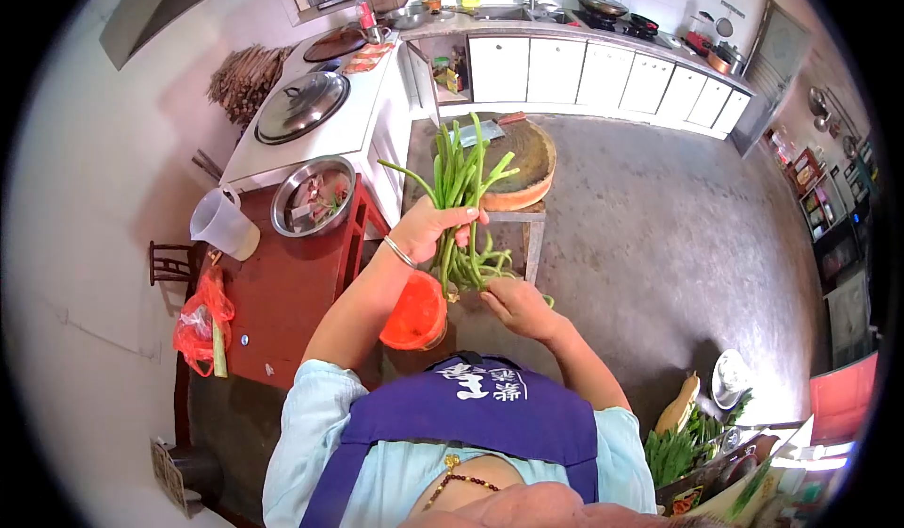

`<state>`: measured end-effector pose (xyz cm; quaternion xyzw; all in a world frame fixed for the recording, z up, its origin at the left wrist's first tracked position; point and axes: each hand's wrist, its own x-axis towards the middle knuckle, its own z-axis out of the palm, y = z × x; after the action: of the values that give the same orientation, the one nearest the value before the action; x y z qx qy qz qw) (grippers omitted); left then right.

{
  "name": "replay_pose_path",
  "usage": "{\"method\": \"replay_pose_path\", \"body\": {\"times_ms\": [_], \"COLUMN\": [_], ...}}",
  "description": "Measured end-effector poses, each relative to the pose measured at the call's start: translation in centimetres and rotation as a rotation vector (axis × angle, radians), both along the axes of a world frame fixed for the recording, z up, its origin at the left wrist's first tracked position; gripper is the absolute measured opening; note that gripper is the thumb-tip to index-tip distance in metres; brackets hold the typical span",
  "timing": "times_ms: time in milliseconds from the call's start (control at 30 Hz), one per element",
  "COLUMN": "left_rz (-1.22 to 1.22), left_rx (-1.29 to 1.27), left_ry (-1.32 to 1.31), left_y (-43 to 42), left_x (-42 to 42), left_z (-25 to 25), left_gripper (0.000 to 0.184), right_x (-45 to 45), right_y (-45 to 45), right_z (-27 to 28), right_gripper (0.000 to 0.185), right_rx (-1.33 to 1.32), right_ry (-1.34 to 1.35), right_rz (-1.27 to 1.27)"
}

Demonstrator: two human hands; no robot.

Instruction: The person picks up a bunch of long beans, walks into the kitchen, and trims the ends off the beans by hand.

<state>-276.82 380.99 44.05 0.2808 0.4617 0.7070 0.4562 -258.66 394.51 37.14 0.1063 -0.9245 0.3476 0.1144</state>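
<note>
My left hand (431,230) is wrapped round a bunch of long green stalks (459,172), held upright in front of my chest. Their lower ends curl and hang below the fist. At those lower ends, my right hand (521,308) has its fingers closed in a pinch, with a bit of green showing beside it. A red bucket (414,313) stands below the left forearm. Beyond the stalks is a round wooden chopping block (529,156) on a stand, with a cleaver (477,133) lying on it.
On the left, a red table (273,292) bears a steel basin (314,196) with food, a plastic jug (224,224) and a red bag (204,321). Behind it is a white stove (363,104) with a lidded wok (303,106). Vegetables (686,438) lie at lower right.
</note>
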Motion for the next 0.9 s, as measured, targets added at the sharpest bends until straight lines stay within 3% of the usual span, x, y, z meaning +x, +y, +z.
{"method": "replay_pose_path", "body": {"times_ms": [267,400,500,633,700,800,900], "left_rz": [0.141,0.189,0.193,0.172,0.157,0.084,0.043], "left_rx": [-0.049,-0.115,-0.169,-0.283,-0.325,-0.428,-0.358], "left_ry": [0.289,0.301,0.381,0.548,0.688,0.841,1.018], "left_y": [0.1,0.4,0.5,0.3,0.4,0.3,0.4], "left_x": [2.8,3.9,3.7,3.5,2.8,3.4,3.2], "left_z": [1.0,1.4,0.5,0.0,-1.4,0.5,0.9], "left_gripper": [0.021,0.02,0.02,0.018,0.021,0.025,0.033], "right_x": [0.7,0.8,0.2,1.7,1.2,0.1,-0.8], "right_y": [-0.2,0.5,2.9,6.4,7.7,10.3,11.8], "right_z": [-1.8,-3.0,-3.4,5.1,8.0,10.2,11.9], "right_gripper": [0.02,0.017,0.023,0.024,0.022,0.025,0.031], "right_rx": [-0.058,-0.071,-0.114,-0.883,-0.929,-0.92,-0.748], "right_ry": [-0.042,-0.067,0.142,-0.219,-0.139,-0.11,-0.222], "right_rz": [-0.051,-0.054,0.012,-0.249,-0.34,-0.253,-0.275]}}
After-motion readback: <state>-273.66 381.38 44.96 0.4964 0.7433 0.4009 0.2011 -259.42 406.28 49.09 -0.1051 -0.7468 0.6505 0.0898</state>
